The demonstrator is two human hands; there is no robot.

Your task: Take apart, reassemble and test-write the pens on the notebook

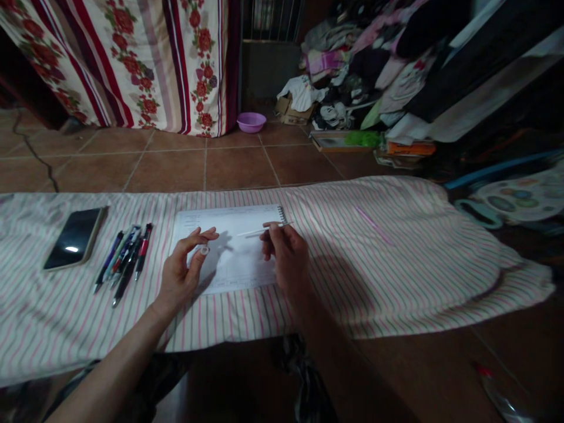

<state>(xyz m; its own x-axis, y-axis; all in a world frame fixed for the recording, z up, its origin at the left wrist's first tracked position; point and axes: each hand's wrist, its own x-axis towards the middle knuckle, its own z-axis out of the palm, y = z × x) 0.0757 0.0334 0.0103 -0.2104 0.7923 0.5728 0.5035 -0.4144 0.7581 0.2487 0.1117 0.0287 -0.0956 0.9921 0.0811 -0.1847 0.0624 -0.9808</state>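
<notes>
My left hand (184,265) pinches a small round whitish piece (205,250) between thumb and fingers, above the left part of a spiral notepad (238,273). My right hand (286,249) grips a thin white pen refill (251,233) near one end, and its tip points left over the page. The two hands are apart, and their shadows fall on the paper. Away to the right, a slim pink-purple pen barrel (372,224) lies on the striped cloth. Several pens (126,258) lie in a loose bunch left of the notepad.
A phone (74,239) rests at the left on the striped cloth (423,252), which covers the low table. Beyond are a tiled floor (171,164), a floral curtain (145,64), a purple basin (251,122) and heaped clothes (352,64). A patterned chair (515,197) stands at right.
</notes>
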